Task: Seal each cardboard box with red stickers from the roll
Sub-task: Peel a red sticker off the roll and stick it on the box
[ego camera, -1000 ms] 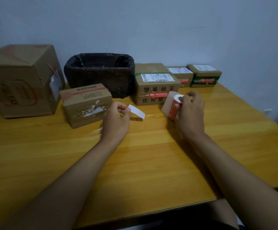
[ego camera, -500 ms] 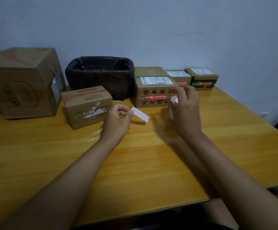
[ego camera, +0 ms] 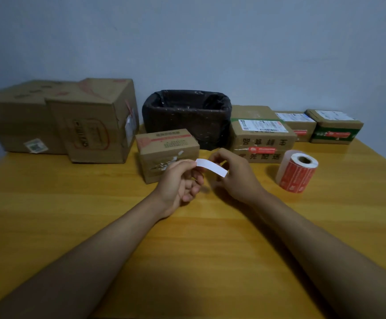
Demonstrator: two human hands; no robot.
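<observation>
Currently, your left hand (ego camera: 178, 180) and right hand (ego camera: 235, 178) each pinch one end of the white-backed sticker strip (ego camera: 211, 167), held above the table (ego camera: 187, 238) beside the small cardboard box (ego camera: 166, 148). Your sticker roll (ego camera: 296, 171) lies on the table, to the right of your hands.

There is one view only, from a wide-angle camera worn on the person's head. It looks forward and down along both forearms to the left hand (ego camera: 178, 180) and right hand (ego camera: 235, 178), which meet close below the middle of the frame. Beyond the hands it takes in the far edge of the wooden table (ego camera: 210, 249) and the grey wall (ego camera: 187, 42) behind. The near table edge falls just inside the bottom of the frame. Straight lines bow toward the borders.
</observation>
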